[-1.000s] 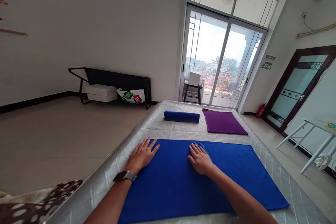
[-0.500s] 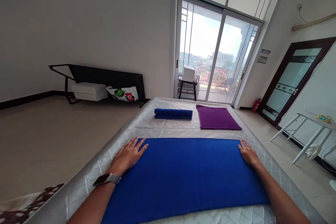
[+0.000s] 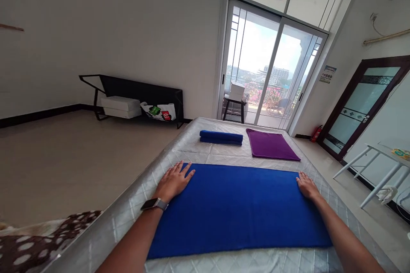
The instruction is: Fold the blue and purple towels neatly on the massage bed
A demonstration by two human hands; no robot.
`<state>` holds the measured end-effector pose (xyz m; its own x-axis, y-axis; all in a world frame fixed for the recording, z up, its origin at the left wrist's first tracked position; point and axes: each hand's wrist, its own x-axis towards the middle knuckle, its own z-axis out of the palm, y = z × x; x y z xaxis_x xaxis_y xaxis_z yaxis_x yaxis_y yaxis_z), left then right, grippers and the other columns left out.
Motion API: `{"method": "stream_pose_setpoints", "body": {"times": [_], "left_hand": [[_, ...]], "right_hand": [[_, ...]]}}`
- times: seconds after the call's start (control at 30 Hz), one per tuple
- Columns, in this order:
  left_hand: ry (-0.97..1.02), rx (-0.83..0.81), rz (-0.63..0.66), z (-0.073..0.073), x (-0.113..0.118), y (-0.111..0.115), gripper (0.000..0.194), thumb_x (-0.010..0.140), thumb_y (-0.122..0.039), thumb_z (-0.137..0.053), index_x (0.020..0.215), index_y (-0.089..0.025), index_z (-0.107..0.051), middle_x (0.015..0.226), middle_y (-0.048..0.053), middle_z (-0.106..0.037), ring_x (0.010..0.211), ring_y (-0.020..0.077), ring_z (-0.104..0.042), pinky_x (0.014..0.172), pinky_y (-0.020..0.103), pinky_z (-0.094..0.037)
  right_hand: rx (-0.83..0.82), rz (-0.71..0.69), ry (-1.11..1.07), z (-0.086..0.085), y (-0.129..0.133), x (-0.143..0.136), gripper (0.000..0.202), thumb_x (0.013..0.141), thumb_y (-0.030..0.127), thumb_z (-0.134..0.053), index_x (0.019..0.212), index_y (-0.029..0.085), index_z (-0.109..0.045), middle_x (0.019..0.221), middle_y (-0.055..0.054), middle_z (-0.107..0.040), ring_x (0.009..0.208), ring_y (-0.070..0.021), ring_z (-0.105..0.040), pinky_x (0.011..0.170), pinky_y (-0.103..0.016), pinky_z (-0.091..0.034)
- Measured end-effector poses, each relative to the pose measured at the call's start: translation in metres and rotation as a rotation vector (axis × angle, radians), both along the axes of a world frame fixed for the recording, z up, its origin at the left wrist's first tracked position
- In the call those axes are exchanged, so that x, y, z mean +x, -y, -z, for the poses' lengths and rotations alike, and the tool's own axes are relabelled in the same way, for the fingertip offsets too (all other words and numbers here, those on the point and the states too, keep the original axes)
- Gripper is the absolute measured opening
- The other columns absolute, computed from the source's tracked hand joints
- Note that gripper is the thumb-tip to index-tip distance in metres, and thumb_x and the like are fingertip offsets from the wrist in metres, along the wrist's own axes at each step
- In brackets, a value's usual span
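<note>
- Well left of the fingers of our left hand [image 3: 174,182], we are seeing one spotted brown blanket [image 3: 51,234] lying beside one quilted mattress [image 3: 128,211].
- We are resting that palm across the left edge of one large blue cloth [image 3: 243,209], near its far corner; these fingers are lying moderately spread, thumb standing apart, tips pointing away from us. One watch [image 3: 154,204] is circling the wrist behind them.
- Beyond these fingertips and to their right, one folded blue bundle [image 3: 221,137] is lying with two layers showing, its long axis running left to right.
- Between our two sets of fingers, the large blue cloth is lying flat on the mattress, its long axis running crosswise from the left fingers toward the right ones, its short sides leading away from us.
- Beyond the cloth and left of the other hand's fingertips, one purple cloth [image 3: 273,145] is lying flat; we are not able to tell which side is longer.
- At the far right corner of the large blue cloth, we are resting our right hand [image 3: 308,187] palm down, its fingers lying nearly together, pointing away and leftward.
</note>
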<state>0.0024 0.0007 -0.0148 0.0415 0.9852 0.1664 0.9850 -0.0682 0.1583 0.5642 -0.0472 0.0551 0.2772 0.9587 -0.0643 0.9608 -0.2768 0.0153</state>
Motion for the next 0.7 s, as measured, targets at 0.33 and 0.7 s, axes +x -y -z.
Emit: {"method": "stream_pose_setpoints", "body": {"times": [0.33,0.7], "left_hand": [[0.012,-0.024,-0.075,-0.02,0.017,0.011,0.062,0.097,-0.049,-0.03,0.151,-0.018,-0.037,0.159,0.016,-0.034,0.146,0.0267,-0.031,0.119,0.046,-0.022],[0.003,-0.01,-0.026,-0.012,0.007,0.006,0.064,0.095,-0.05,-0.03,0.149,-0.017,-0.041,0.157,0.015,-0.037,0.145,0.0297,-0.034,0.117,0.047,-0.026]], "right_hand": [[0.115,-0.532,-0.197,0.015,0.041,-0.231,0.069,0.101,0.053,-0.014,0.157,0.013,-0.016,0.164,-0.008,-0.014,0.152,-0.0211,-0.009,0.123,-0.045,-0.012],[-0.012,-0.371,-0.149,0.032,0.073,-0.145,0.074,0.099,0.058,-0.015,0.157,0.013,-0.014,0.164,-0.007,-0.016,0.152,-0.0217,-0.011,0.123,-0.045,-0.009]]}}
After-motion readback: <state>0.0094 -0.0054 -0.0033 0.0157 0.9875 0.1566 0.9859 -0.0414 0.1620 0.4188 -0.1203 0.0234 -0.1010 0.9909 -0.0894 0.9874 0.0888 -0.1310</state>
